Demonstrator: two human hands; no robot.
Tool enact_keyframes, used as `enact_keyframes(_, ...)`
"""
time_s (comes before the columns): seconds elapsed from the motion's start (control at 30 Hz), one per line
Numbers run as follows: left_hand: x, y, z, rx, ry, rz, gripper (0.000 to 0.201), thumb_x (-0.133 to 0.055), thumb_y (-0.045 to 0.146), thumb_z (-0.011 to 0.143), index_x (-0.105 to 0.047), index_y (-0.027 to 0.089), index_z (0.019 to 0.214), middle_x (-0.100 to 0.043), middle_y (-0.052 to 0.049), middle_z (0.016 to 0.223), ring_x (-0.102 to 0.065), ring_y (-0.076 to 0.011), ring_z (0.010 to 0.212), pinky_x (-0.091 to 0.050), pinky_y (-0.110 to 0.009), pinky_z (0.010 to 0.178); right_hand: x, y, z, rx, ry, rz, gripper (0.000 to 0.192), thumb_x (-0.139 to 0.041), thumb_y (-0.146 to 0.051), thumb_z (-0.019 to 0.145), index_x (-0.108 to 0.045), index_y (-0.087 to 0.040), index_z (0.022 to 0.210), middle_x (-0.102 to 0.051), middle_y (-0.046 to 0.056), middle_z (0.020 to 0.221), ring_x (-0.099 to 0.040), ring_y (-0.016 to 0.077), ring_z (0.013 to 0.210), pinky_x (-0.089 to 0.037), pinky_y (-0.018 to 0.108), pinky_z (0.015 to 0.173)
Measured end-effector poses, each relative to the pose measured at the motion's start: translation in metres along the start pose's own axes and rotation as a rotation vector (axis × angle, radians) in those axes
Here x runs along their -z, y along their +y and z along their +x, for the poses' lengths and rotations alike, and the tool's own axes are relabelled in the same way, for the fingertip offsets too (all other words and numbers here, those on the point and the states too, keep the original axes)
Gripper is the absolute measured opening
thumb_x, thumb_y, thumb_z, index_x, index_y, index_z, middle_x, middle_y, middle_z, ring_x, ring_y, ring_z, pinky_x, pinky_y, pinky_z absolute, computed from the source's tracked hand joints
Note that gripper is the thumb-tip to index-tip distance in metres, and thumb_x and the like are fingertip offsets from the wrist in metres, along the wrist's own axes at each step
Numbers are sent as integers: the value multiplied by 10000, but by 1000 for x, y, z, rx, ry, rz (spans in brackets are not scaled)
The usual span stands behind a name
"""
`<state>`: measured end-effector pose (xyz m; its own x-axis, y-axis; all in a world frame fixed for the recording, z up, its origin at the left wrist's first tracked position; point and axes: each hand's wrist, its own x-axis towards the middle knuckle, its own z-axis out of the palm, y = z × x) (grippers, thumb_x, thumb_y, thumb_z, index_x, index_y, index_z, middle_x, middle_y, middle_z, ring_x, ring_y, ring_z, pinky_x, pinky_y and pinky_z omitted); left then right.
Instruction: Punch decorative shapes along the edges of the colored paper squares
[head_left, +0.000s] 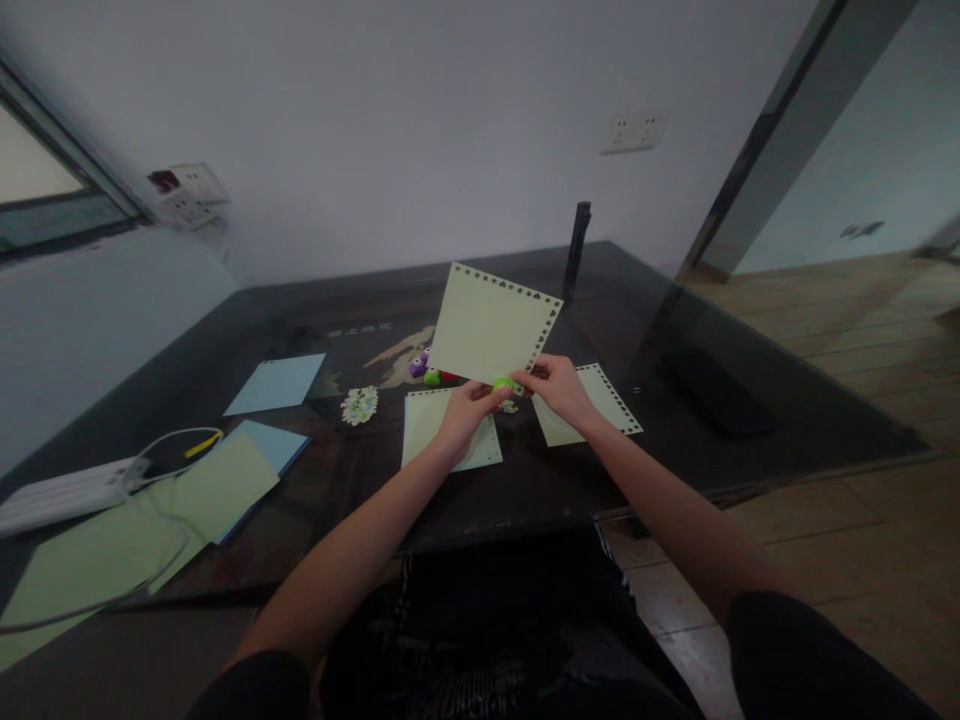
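Observation:
A pale yellow-green paper sheet [491, 325], with rows of punched shapes along its top and right edges, is held up above the table. At its lower edge sits a small bright green craft punch [503, 383], gripped by my left hand [472, 408]. My right hand [555, 385] pinches the sheet near its lower right corner, beside the punch. Under my left hand lies another punched sheet [420, 430]. Beneath my right wrist is a further punched sheet [555, 425]. Small paper cut-outs [508, 407] show below the punch.
Purple, green and red punches [431, 377] lie behind my left hand. Left of them is a pile of cut-outs [360, 405]. Coloured sheets [277, 383], a white power strip [71, 495] and cables occupy the left side. A dark flat object [716, 392] lies on the right.

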<state>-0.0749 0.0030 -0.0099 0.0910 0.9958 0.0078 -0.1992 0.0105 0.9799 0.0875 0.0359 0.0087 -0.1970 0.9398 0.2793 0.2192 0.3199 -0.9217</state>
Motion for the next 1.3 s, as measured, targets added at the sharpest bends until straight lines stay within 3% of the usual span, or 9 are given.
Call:
enact_keyframes(0.43, -1, 3, -1, -34, 38, 101, 391, -772, 407, 603, -717, 116, 858, -708, -109, 858, -597, -176, 740, -411, -279, 666, 1, -8, -2, 25, -9, -72, 245, -664, -390, 705, -666, -146, 734, -661, 41, 631, -581, 138, 525, -473, 274, 523)
enact_keyframes(1.03, -2, 3, -1, -83, 70, 116, 317, -782, 377, 596, -727, 120, 775, -727, -91, 812, -642, -223, 795, -452, -340, 786, 4, -7, -2, -10, -38, -27, 242, -690, -365, 683, -675, -133, 750, -676, 60, 685, -607, 154, 576, -508, 299, 570)
enact_keyframes(1.3, -5, -1, 0, -89, -9, 99, 338, -758, 377, 636, -732, 124, 858, -733, -98, 896, -651, -240, 881, -453, -356, 849, 15, -8, 0, -31, -103, -82, 249, -704, -360, 660, -656, -121, 712, -672, 79, 668, -618, 177, 585, -499, 314, 574)
